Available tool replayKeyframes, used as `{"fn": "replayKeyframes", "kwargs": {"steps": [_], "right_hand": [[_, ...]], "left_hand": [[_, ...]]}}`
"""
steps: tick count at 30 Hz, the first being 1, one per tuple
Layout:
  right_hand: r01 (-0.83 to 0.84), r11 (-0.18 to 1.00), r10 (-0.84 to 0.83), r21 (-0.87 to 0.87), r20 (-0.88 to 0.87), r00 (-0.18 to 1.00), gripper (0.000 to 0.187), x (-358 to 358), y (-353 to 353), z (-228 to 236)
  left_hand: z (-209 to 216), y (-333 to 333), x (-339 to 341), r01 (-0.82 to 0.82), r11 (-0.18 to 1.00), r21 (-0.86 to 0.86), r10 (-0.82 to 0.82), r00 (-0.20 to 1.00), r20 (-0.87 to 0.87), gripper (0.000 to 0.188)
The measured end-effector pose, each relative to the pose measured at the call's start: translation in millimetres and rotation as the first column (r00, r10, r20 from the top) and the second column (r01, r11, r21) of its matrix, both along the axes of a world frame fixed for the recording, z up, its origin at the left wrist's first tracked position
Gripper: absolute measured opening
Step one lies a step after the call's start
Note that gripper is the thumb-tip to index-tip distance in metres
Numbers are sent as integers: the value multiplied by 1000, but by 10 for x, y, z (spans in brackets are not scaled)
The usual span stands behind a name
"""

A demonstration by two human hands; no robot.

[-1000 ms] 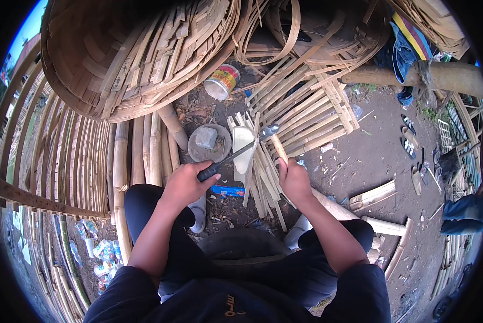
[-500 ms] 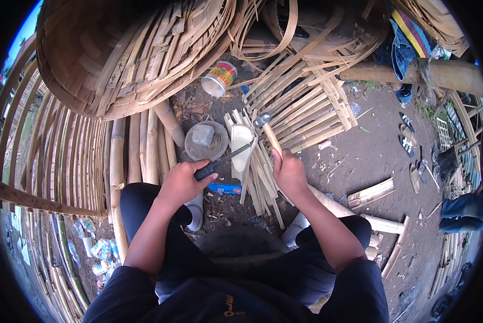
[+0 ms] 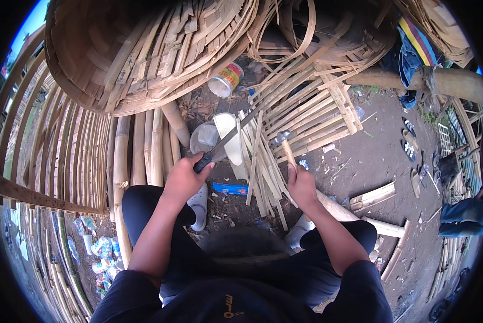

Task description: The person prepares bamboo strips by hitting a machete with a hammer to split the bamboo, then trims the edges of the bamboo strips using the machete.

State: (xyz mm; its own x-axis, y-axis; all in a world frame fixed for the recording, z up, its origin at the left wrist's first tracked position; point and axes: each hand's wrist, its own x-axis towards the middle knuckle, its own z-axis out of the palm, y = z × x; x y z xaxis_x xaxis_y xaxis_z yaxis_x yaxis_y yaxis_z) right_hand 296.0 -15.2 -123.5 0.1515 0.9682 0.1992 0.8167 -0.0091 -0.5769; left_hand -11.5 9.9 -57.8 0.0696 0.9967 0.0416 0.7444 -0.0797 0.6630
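One knife (image 3: 226, 139) is held in the left hand (image 3: 185, 175), fingers curled round its dark handle; its blade is seen across a pale bamboo piece (image 3: 235, 152). The hammer (image 3: 288, 152) is positioned further right, its wooden shaft enclosed by the right hand (image 3: 303, 187). The blade is judged stiff and sharp: only the handle should be gripped. The hammer is judged head-heavy; a low hold is advised.

Place: I see an outdoor bamboo workshop
Tools: long knife (image 3: 221, 144), hammer (image 3: 288, 153)
Ground (image 3: 378, 159): dirt, split strips (image 3: 262, 177)
Far-left corner: woven basketwork (image 3: 85, 59)
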Motion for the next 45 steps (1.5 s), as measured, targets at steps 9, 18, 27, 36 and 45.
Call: {"fn": "replayKeyframes", "kwargs": {"steps": [9,18,27,36,45], "right_hand": [[161,515,564,842,-474,676,36,-82,107,1136],[51,973,-24,224,-119,993,28,-178,121,664],[221,732,422,644,-683,596,33,-132,90,542],[109,979,-68,172,-228,971,29,-180,67,829],[43,722,211,690,-280,937,25,-139,146,754]], "left_hand": [[25,-95,-24,150,988,23,-149,988,-36,34],[1,-130,19,158,987,38,-155,985,-71,35],[27,-123,108,173,985,27,-170,980,-100,35],[0,-65,-133,126,991,36,-123,989,-84,34],[-121,-76,129,141,989,-37,-145,963,-226,28]]}}
